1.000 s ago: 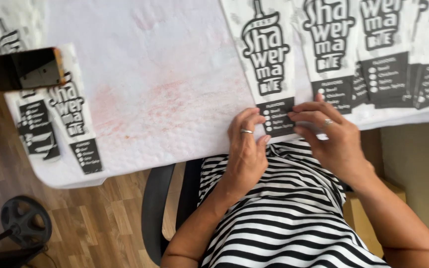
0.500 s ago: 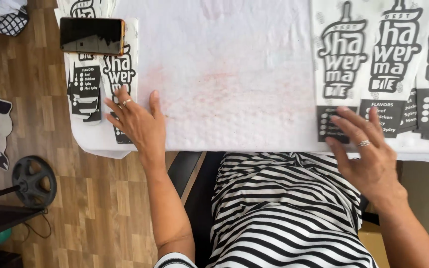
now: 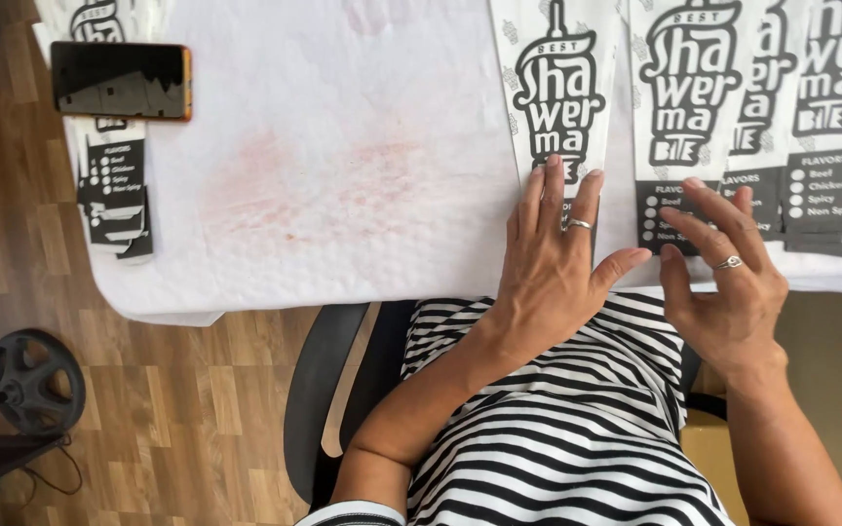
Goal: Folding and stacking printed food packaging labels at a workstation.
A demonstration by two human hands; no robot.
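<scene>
The left hand [image 3: 550, 261] is lying flat, fingers spread, on the lower end of a printed paper sleeve [image 3: 554, 93] whose long axis is running away from the body. The right hand [image 3: 723, 278] is hovering open just beside it, fingertips touching the next sleeve [image 3: 679, 107] in the overlapping row. A phone [image 3: 121, 81] is sitting well apart on the worktop [image 3: 324, 185], nothing blocking.

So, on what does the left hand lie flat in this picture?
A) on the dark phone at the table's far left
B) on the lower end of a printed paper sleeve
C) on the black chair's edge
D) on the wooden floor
B: the left hand lies spread, palm down, on the lower end of a printed paper sleeve, far from the phone.
</scene>
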